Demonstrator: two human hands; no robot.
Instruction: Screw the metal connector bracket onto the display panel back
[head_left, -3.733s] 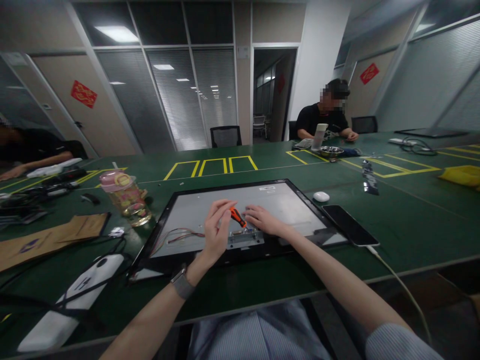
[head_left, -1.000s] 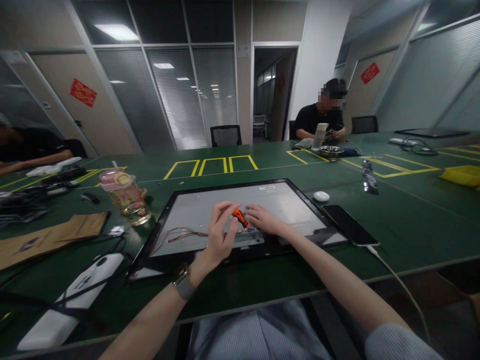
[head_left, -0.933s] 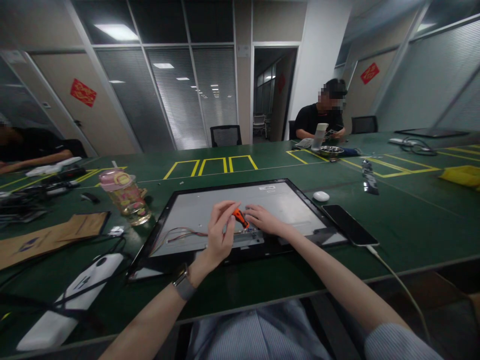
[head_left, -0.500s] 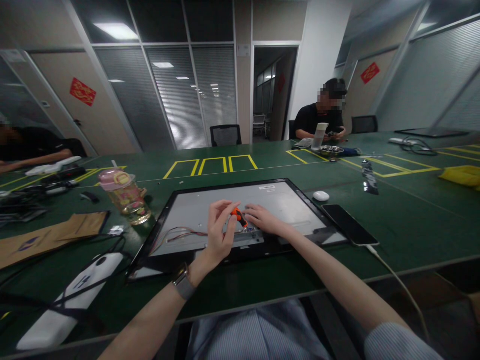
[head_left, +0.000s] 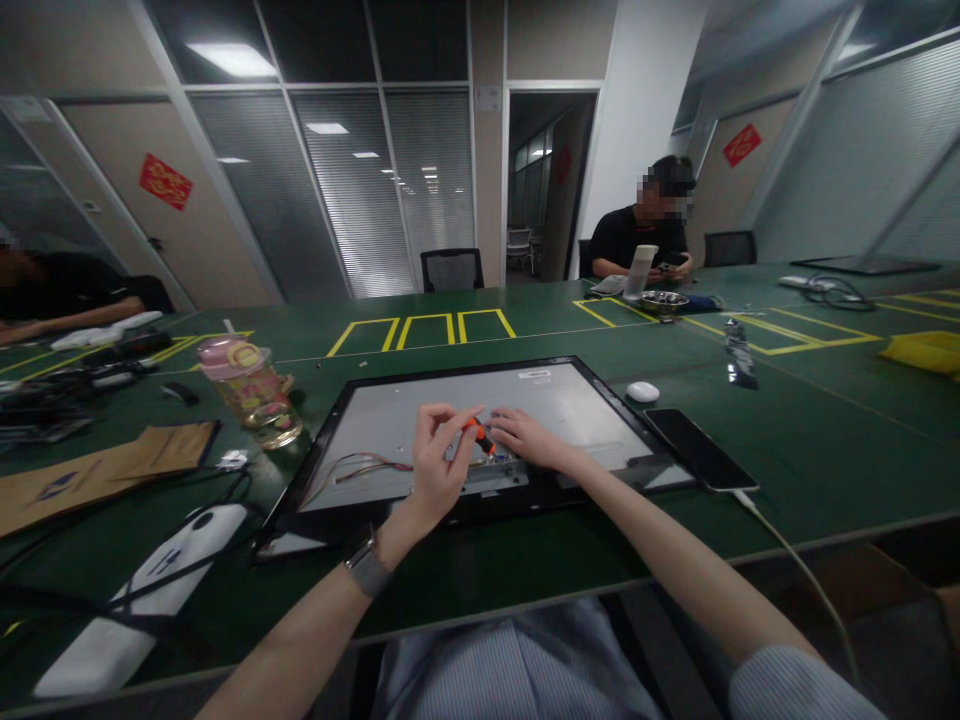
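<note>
Evidently for fine control, the left hand point(head_left: 437, 468) pinches the orange-and-black screwdriver point(head_left: 481, 438) between thumb and fingertips, its lower end at the metal bracket point(head_left: 501, 477) on the near side of the panel point(head_left: 589, 410). The right hand point(head_left: 531, 438) lies just right of it, probably steadying the work; its grip cannot be determined. Wires point(head_left: 367, 463) trail left; the phone point(head_left: 701, 450) lies right of the panel.

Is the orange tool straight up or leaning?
Leaning: the orange tool slants, its top by the left hand, its lower end toward the metal bracket.
</note>
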